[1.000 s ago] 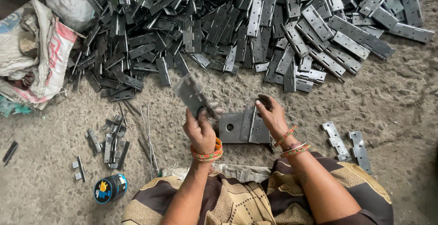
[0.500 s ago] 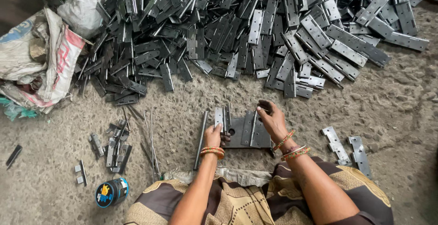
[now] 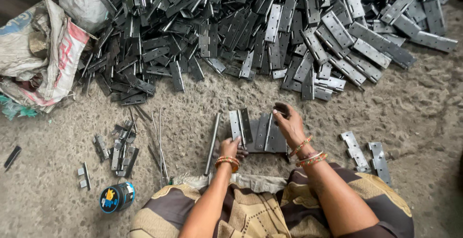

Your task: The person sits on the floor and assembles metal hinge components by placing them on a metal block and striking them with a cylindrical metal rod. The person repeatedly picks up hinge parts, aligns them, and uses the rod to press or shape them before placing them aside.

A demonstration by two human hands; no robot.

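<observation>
Hinge leaves [image 3: 264, 134] lie flat on the floor [image 3: 193, 103] right in front of the knees, and one more leaf [image 3: 239, 126] stands against their left edge. The left hand [image 3: 230, 147] grips that leaf from below, fingers closed round its lower end. The right hand [image 3: 288, 122] presses down on the flat leaves from the far right corner, fingers bent and spread over the metal — holding it down rather than gripping it. To do this well, I'd say the knuckles of the two parts want lining up square before anything slides together, with the right hand keeping the flat part from skating on the gritty floor. A long rod [image 3: 212, 144] lies just left of the left hand, thin pins [image 3: 159, 141] beyond it. Further left sit a small heap of parts [image 3: 118, 146] and a little blue tin [image 3: 116, 197]. Two finished hinges [image 3: 366, 152] rest off to the right. Above it all — the big pile [image 3: 270, 30] of loose leaves, and sacks [image 3: 43, 54] at far left.
</observation>
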